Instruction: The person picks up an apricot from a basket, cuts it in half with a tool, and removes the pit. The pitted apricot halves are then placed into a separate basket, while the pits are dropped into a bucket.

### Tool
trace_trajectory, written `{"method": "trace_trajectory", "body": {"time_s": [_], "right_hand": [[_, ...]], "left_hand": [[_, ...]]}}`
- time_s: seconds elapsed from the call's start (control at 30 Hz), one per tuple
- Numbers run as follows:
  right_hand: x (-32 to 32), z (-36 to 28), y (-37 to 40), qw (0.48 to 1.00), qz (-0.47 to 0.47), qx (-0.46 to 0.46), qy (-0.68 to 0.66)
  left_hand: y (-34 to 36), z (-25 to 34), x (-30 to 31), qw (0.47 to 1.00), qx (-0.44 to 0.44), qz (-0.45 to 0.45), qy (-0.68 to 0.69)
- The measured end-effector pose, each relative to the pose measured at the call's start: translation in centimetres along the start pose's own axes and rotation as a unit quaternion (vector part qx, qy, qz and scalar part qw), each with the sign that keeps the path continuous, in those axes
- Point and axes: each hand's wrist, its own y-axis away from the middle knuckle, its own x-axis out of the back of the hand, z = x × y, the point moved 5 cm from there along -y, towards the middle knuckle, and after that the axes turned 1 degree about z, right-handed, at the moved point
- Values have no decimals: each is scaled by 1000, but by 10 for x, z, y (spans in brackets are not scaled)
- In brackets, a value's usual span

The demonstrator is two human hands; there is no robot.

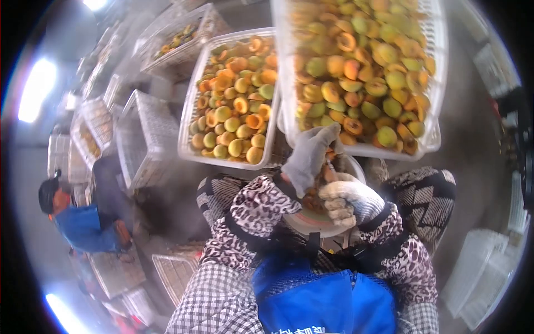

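Observation:
My left hand (310,157), in a pale grey glove, reaches to the lower edge of a large white crate (443,83) heaped with cut orange and green fruit (364,72). Its fingers are closed around something I cannot make out. Just below and to the right, my right hand (352,199), in a whitish glove, has its fingers curled around what may be a small tool, mostly hidden. Both hands are over a round bowl (311,222) on my lap, with brownish pieces (314,201) in it.
Left of the large crate stands a second white crate (189,125) full of fruit halves. Farther left are stacked crates (147,133) and a seated person in blue (83,225). More white crates (478,273) lie at the right.

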Motion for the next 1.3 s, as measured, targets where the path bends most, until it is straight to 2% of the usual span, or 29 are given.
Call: {"method": "trace_trajectory", "body": {"time_s": [0.03, 0.07, 0.1, 0.2, 0.23, 0.27, 0.33, 0.37, 0.4, 0.43, 0.47, 0.5, 0.53, 0.6, 0.63, 0.7, 0.73, 0.8, 0.87, 0.9, 0.93, 1.0, 1.03, 1.13, 1.17, 1.2, 1.23, 1.27, 1.3], "right_hand": [[-5, -5, 4, 994, 74, 36, 67], [-8, -3, 0, 994, 70, 30, 83], [-9, -9, -3, 972, 78, 90, 201], [-20, -12, -10, 924, 60, 182, 331], [-9, -8, -13, 849, 97, 188, 483], [7, -2, -19, 749, 130, 193, 620], [41, 17, -29, 537, 227, 146, 799], [40, 15, -24, 508, 214, 158, 819], [40, 12, -20, 477, 202, 171, 838], [62, 14, -25, 471, 213, 164, 840], [79, 19, -19, 469, 230, 155, 838], [57, 8, -5, 498, 253, 131, 819], [64, 10, -1, 492, 240, 266, 793], [47, 3, 11, 494, 273, 204, 800], [50, 6, 13, 497, 275, 197, 799], [45, 13, 23, 499, 269, 196, 800], [49, 11, 23, 499, 255, 201, 804], [42, 7, 40, 516, 241, 280, 773], [89, 20, 28, 542, 231, 383, 711], [89, 19, 31, 547, 233, 387, 705], [87, 16, 35, 510, 247, 361, 741], [71, 8, 49, 468, 260, 339, 773], [56, 4, 57, 483, 274, 320, 768], [52, -1, 70, 510, 291, 351, 729], [55, -4, 73, 514, 322, 366, 706], [54, -7, 77, 519, 353, 380, 680], [44, -16, 89, 520, 380, 378, 665], [39, -24, 94, 563, 396, 350, 635], [36, -28, 96, 571, 397, 397, 600]], "left_hand": [[6, 4, 0, 997, 35, 22, 62], [12, 6, -2, 989, 68, 40, 124], [12, 3, 0, 978, 79, 36, 192], [-7, -12, 35, 931, 95, 50, 348], [-3, -1, 44, 905, 70, 131, 399], [-8, -2, 71, 915, 60, 159, 366], [-13, 8, 128, 938, -60, 254, 227], [5, 24, 145, 932, -149, 308, 120], [6, 28, 171, 899, -212, 367, 107], [7, 32, 196, 860, -271, 425, 85], [-4, 28, 226, 842, -277, 433, -164], [-13, 21, 253, 748, -289, 454, -389], [-3, 39, 240, 650, -172, 466, -575], [-18, 12, 261, 467, -204, 488, -709], [-26, 17, 266, 469, -211, 480, -710], [-26, 27, 269, 383, -206, 499, -749], [-24, 44, 247, 373, -210, 501, -752], [-6, 88, 194, 467, -317, 526, -636], [5, 109, 108, 518, -458, 420, -588], [5, 107, 64, 533, -514, 334, -584], [-6, 98, 34, 487, -577, 271, -597], [-33, 77, -16, 387, -487, 276, -733], [-51, 65, -26, 343, -433, 287, -782], [-77, 42, -26, 368, -393, 309, -784], [-82, 37, -23, 401, -395, 265, -783], [-81, 39, -22, 397, -399, 256, -786], [-86, 38, -14, 509, -357, 210, -754], [-89, 32, -8, 613, -306, 161, -711], [-65, 37, -14, 673, -389, 170, -605]]}}
